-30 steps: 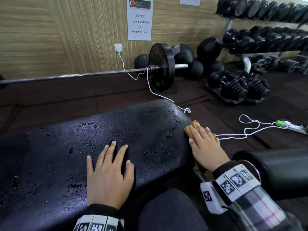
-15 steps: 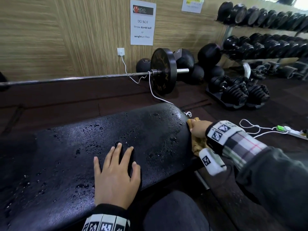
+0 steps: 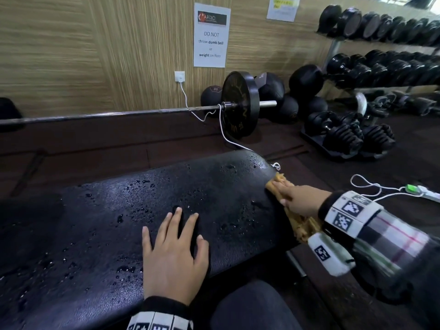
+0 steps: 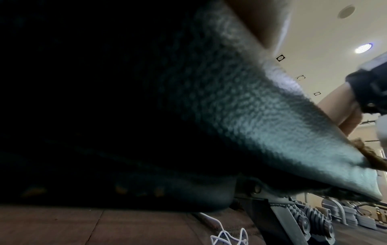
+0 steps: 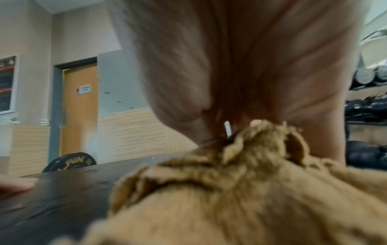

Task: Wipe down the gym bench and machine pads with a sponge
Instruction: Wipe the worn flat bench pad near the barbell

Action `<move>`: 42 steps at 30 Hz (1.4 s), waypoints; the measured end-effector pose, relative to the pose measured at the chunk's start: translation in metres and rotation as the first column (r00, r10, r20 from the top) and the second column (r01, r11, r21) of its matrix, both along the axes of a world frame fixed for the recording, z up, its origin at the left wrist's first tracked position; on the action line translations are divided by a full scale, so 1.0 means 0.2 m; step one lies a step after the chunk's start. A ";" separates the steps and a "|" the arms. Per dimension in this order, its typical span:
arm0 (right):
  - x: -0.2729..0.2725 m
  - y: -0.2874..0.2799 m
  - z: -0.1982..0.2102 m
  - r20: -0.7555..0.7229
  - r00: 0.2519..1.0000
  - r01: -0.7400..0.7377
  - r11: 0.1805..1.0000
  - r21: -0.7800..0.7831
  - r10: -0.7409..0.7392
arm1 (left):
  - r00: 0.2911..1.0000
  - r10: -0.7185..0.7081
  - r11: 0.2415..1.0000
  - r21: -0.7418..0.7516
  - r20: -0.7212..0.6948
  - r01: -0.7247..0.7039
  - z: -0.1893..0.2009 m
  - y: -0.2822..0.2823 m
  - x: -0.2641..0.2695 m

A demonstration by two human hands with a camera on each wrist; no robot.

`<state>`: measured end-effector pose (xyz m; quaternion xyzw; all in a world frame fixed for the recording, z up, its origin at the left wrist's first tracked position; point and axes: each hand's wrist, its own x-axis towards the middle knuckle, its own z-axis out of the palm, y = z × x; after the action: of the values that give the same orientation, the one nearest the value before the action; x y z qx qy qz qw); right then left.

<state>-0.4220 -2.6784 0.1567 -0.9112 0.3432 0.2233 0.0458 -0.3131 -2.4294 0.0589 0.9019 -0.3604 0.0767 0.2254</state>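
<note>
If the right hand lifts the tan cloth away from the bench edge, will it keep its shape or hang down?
The bunched tan cloth would probably hang limp: it already folds and drapes below the right hand. It looks light. Pressed against the wet black padded bench, it may have soaked up water and become heavier.

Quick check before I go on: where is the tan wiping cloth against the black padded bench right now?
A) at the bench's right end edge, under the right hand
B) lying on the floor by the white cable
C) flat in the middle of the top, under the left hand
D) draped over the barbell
A: the right hand presses the tan wiping cloth against the right end edge of the black padded bench; the left hand lies flat on the wet top, holding nothing.
</note>
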 end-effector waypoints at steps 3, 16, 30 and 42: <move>0.05 -0.07 0.03 -0.015 0.997 0.074 0.996 -0.051 -0.075 | 1.000 -0.002 1.000 -0.004 0.003 0.002 0.00 0.00 0.00; 0.10 -0.03 -0.09 0.065 0.952 -0.300 0.954 0.024 0.298 | 1.000 0.008 1.000 -0.018 -0.004 -0.008 0.00 0.00 0.00; 0.27 -0.06 -0.03 0.038 0.976 -0.210 0.973 -0.099 0.215 | 1.000 0.014 1.000 -0.025 -0.006 -0.014 0.01 -0.01 0.00; 0.13 -0.13 -0.02 0.038 0.991 -0.125 0.991 -0.053 0.128 | 0.982 0.184 0.983 0.018 -0.041 -0.184 0.03 0.31 0.11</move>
<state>-0.3965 -2.7040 0.1527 -0.9364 0.2892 0.1980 0.0156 -0.2913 -2.3666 0.0647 0.9344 -0.2712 0.0755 0.2185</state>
